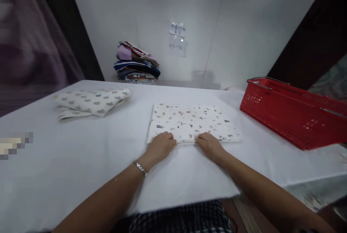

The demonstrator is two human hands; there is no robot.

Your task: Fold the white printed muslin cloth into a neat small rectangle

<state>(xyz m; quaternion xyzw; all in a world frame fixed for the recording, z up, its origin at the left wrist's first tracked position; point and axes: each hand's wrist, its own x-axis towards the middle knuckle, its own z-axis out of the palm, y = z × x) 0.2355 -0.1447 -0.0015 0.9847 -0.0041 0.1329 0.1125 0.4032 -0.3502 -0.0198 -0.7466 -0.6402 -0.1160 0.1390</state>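
The left hand (162, 144) and the right hand (210, 145) gripped the near edge of a folded cloth (187, 119) on the table (187, 178).

The bare left forearm (108, 191) extends toward 2 o'clock; the bare right forearm (260, 182) extends toward 10 o'clock. The left hand (162, 144) and right hand (210, 146) are positioned apart, backs upward, fingers bent and held together.

Red basket (282, 111), stacked fabrics (137, 64) behind.
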